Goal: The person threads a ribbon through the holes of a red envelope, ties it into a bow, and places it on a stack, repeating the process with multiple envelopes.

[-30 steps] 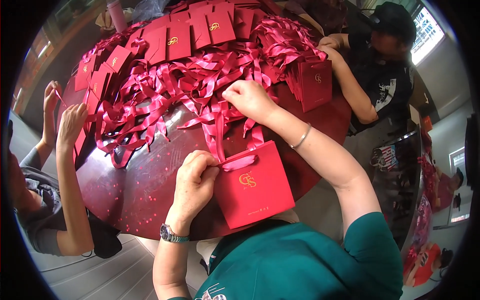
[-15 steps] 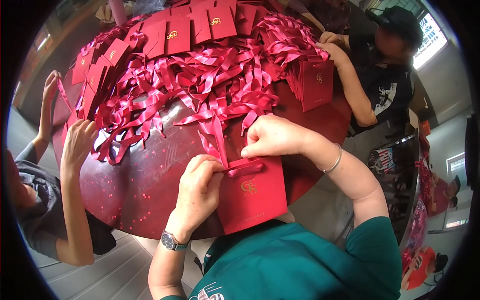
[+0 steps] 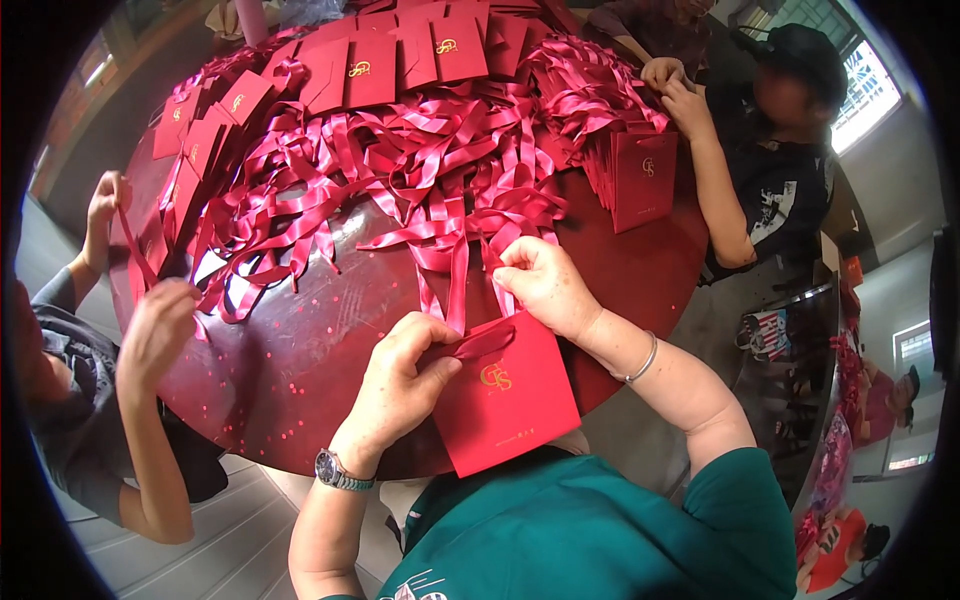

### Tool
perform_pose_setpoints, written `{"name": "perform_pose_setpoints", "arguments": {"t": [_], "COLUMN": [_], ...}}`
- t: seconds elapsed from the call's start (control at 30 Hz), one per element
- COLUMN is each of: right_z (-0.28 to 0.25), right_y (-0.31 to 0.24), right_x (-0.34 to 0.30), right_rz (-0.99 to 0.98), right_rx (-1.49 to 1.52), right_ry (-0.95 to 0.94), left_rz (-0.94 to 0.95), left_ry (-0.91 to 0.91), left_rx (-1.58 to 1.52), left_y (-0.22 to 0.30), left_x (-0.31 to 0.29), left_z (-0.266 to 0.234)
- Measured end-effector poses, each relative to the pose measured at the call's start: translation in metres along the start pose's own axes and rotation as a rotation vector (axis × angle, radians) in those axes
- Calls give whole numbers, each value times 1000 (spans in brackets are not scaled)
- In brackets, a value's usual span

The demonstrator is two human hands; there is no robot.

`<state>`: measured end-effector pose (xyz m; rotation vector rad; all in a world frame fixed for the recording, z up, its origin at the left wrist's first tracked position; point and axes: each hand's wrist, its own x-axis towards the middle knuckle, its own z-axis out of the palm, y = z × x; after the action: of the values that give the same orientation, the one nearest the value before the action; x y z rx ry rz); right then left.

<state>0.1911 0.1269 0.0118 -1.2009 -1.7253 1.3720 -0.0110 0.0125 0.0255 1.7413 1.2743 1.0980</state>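
A small red paper gift bag (image 3: pixel 510 415) with gold print lies flat at the table's near edge. My left hand (image 3: pixel 398 378) grips its upper left corner, thumb across the front and fingers behind. Just above the bag's upper right, my right hand (image 3: pixel 552 287) pinches a shiny red satin ribbon (image 3: pixel 505 299) between thumb and fingertips. Another ribbon strip (image 3: pixel 458 285) runs down to the bag's top by my left fingers. Beyond both hands spreads a tangled heap of red ribbons (image 3: pixel 410 150); where the strips join the bag is partly hidden.
Stacks of red bags stand at the back (image 3: pixel 375 70), left (image 3: pixel 185 180) and right (image 3: pixel 642 180) of the round dark table (image 3: pixel 310 380). A co-worker's hand (image 3: pixel 158 330) handles ribbon at left. Another person's hands (image 3: pixel 678 95) work at right.
My right hand has moved up and away from the bag's top edge, holding ribbon. My left hand stays on the bag's corner. The left co-worker's near hand has dropped lower.
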Motion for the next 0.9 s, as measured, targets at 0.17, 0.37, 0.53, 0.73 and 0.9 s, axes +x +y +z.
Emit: {"name": "perform_pose_setpoints", "arguments": {"t": [0.17,0.37,0.53,0.73,0.9], "right_z": [3,6,8,30,27], "right_y": [8,5,-29,-35,-13], "right_x": [0,-4,-27,-55,-49], "right_rz": [74,-43,-939,-844,-916], "right_rx": [44,-16,-752,-818,-625], "right_ry": [7,29,136,-32,-87], "left_rz": [73,-241,-282,-323,-231], "left_ry": [21,-42,8,2,16], "left_rx": [50,-147,-293,-269,-163], "left_y": [-3,-4,-14,-17,-11], "left_x": [-1,-1,-2,-3,-3], "left_z": [-1,-3,-2,0,2]}}
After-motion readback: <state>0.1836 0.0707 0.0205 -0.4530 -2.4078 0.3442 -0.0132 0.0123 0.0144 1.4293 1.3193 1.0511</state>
